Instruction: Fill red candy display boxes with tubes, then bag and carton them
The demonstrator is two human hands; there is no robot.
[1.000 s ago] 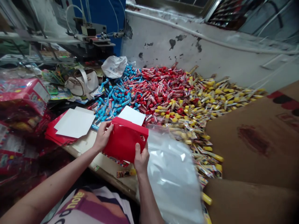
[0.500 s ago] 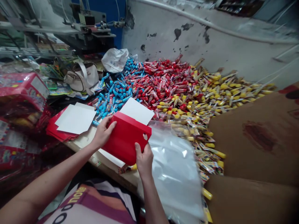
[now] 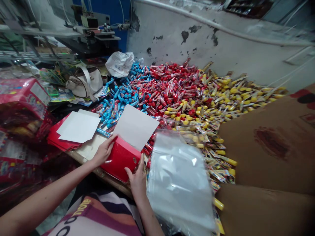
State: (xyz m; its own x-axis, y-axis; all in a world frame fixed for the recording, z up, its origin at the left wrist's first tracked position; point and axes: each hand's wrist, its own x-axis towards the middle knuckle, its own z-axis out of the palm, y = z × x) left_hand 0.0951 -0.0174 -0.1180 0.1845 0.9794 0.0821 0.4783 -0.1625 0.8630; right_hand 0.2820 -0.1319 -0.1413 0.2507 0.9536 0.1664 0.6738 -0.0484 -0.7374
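A red folded box (image 3: 121, 160) with a small round hole near one corner lies low at the table's front edge. Its white-faced flap (image 3: 136, 127) stands open on the far side. My left hand (image 3: 104, 152) grips the box's left edge, the fingertips partly hidden behind it. On the right edge, my right hand (image 3: 137, 177) holds it with the thumb in front and fingers at the side. A stack of clear plastic bags (image 3: 180, 180) lies just right of my right hand. To the left rest flat red and white card pieces (image 3: 78, 126).
A heap of small wrapped tubes in blue (image 3: 125, 95), red (image 3: 169, 87) and yellow (image 3: 228, 95) spreads to the wall. A brown cardboard box (image 3: 268, 147) stands right. A white handbag (image 3: 85, 82), packed red bags (image 3: 23, 98) and a machine (image 3: 91, 26) are left.
Both hands have brought the red box down and a little left, toward the table's front edge. More of its white flap now shows.
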